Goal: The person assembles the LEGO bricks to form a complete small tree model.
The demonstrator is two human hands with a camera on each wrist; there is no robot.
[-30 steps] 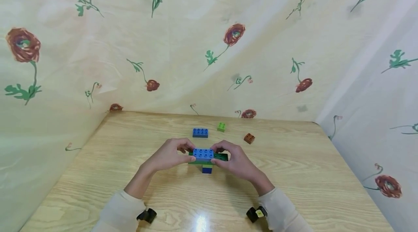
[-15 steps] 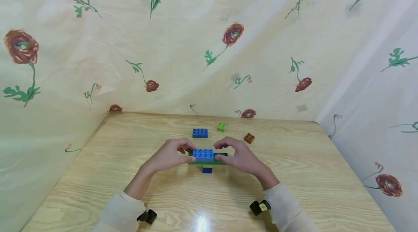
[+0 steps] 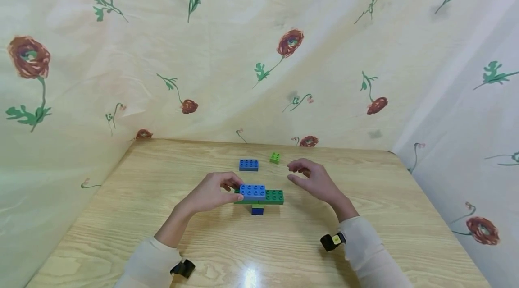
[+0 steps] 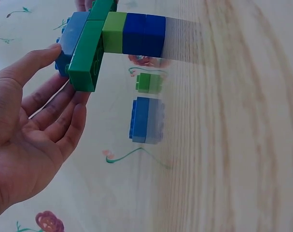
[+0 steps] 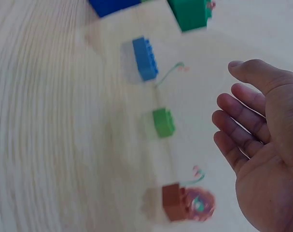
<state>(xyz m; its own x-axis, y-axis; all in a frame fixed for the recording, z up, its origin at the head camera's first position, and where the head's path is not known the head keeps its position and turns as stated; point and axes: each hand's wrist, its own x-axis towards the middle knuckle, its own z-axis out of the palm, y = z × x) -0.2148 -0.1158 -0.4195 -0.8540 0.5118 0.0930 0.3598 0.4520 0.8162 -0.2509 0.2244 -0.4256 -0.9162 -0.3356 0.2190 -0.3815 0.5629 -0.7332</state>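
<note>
My left hand (image 3: 214, 192) pinches the left end of a light blue building brick (image 3: 252, 192), thumb in front and fingers behind. That brick sits on top of two dark green bricks (image 3: 275, 196) laid end to end. Under them, the left wrist view shows a lime brick (image 4: 114, 33) and dark blue bricks (image 4: 144, 35) forming a narrow column down to the table. To the right of this build, my right hand (image 3: 316, 182) is raised with fingers loosely bent and holds nothing. It hides the brown brick (image 5: 174, 202) from the head view.
Behind the build, a blue brick (image 3: 248, 165) and a small lime brick (image 3: 275, 157) lie on the wooden table (image 3: 170, 162). A flower-patterned cloth (image 3: 227, 53) hangs along the back and sides of the table.
My right hand has let go of the light blue brick's right end and moved right and away from me, towards the brown brick. My left hand and the build have stayed in place.
</note>
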